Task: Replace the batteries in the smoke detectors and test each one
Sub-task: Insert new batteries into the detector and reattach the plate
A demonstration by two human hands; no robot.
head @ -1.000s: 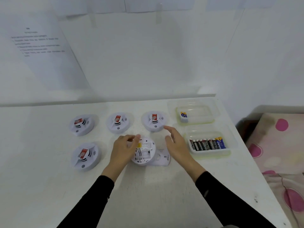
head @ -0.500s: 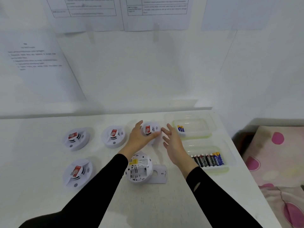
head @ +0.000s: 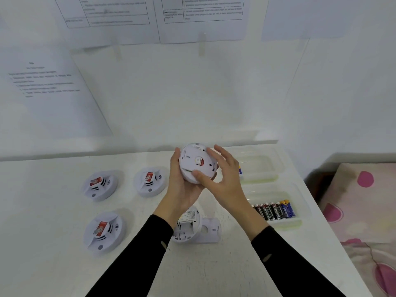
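I hold a white round smoke detector (head: pixel 196 162) above the table with its back side facing me. My left hand (head: pixel 182 185) cups it from the left and below. My right hand (head: pixel 222 179) grips its right edge, thumb on the back plate. Beneath my wrists lies an opened detector (head: pixel 188 227) with its battery bay showing, and its cover (head: pixel 211 230) rests beside it. Three more detectors with red tags sit on the table: two in the back row (head: pixel 99 185) (head: pixel 150 179) and one in front (head: pixel 102 230).
A clear tray (head: pixel 300 213) at the right holds several AA batteries (head: pixel 274 210). Behind it a second clear tray (head: pixel 265 166) holds a battery (head: pixel 240 169). Printed sheets (head: pixel 107 13) hang on the wall. A pink-spotted cloth (head: pixel 364 211) lies off the table's right edge.
Both hands left the opened detector, reached to the back-row right detector, and lifted it off the table, turning its back side toward me.
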